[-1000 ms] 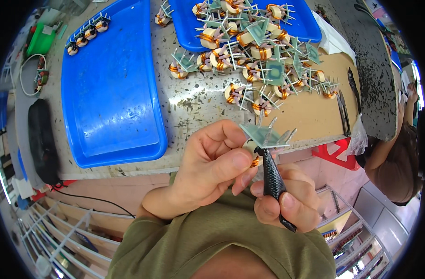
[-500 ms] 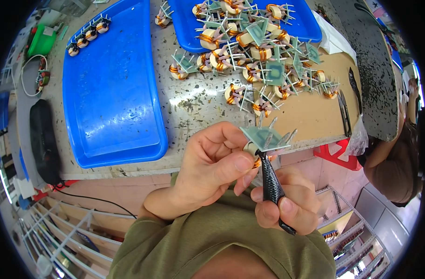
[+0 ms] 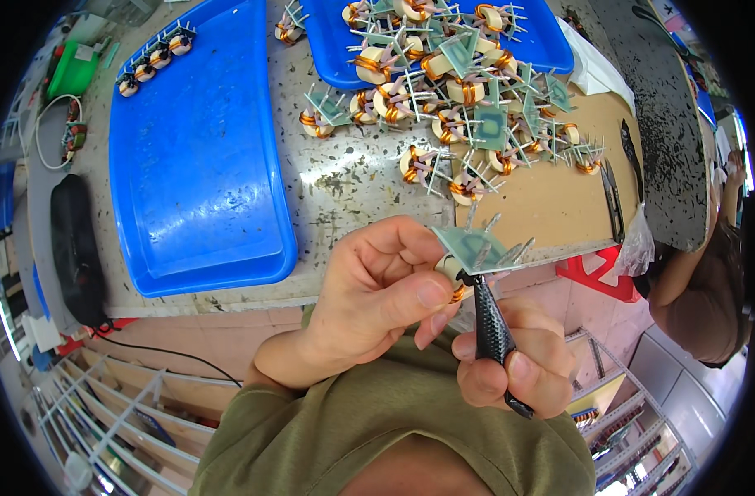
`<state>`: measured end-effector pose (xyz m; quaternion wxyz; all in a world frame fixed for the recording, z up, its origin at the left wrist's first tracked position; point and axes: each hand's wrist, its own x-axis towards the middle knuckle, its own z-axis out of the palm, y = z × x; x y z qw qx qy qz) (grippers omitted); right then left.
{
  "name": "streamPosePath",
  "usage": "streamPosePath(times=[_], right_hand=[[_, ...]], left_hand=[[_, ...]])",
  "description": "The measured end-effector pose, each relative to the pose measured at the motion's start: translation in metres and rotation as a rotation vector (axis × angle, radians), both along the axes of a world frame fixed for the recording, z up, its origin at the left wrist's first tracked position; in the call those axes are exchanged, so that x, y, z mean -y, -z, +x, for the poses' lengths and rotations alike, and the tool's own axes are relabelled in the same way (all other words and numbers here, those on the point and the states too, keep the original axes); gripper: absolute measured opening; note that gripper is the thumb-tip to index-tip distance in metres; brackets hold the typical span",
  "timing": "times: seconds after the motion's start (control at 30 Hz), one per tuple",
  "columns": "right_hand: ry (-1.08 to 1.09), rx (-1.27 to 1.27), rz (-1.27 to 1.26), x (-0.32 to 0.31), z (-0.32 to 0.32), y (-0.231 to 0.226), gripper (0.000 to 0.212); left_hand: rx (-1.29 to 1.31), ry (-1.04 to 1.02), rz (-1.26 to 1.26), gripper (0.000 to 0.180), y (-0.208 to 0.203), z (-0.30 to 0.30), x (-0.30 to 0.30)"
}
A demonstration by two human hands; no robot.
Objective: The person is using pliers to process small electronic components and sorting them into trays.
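My left hand (image 3: 385, 289) pinches a toroidal coil (image 3: 450, 268) between thumb and fingers, in front of the table edge. On the coil sits a green base plate (image 3: 480, 249) with silvery pins pointing up and to the right. My right hand (image 3: 522, 360) is closed around a black tapered tool (image 3: 495, 324) with a patterned surface; its exact kind is unclear. The tool's narrow upper end meets the coil just below the plate. Part of the coil, with copper-coloured wire, is hidden behind my left thumb.
Many similar coils (image 3: 394, 101) lie heaped in and before a blue tray (image 3: 336, 70). Another blue tray (image 3: 204, 165) holds several coils (image 3: 158, 58) at its far left. Tweezers (image 3: 613, 202) lie on brown board (image 3: 551, 202) at right. A person (image 3: 695, 306) sits beyond a red stool (image 3: 596, 273).
My right hand and the black tool have shifted slightly right, and the tool stands a little more upright. The coil and its plate have moved marginally right; my left hand keeps its grip.
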<state>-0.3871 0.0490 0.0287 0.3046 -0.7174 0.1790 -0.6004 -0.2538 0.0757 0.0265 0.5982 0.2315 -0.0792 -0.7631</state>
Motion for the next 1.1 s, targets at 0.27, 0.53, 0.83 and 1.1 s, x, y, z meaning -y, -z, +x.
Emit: streamPosePath(times=[0.27,0.53,0.83,1.1], right_hand=[[0.017,0.008,0.034,-0.0019,-0.0012,-0.0004,0.035],[0.056,0.013,0.02,-0.0033,0.0007,-0.0013,0.034],[0.075,-0.005,-0.007,-0.0006,0.0023,-0.0026,0.035],[0.115,-0.004,-0.021,-0.001,-0.0007,0.0002,0.034]], left_hand=[[0.239,-0.004,0.059,0.048,-0.0064,-0.0042,0.0008],[-0.045,0.0,-0.012,0.018,0.0013,-0.0001,-0.001],[-0.008,-0.004,-0.016,0.018,0.0011,0.0003,-0.0012],[-0.031,-0.028,-0.019,0.018,-0.0018,0.0016,-0.0004]])
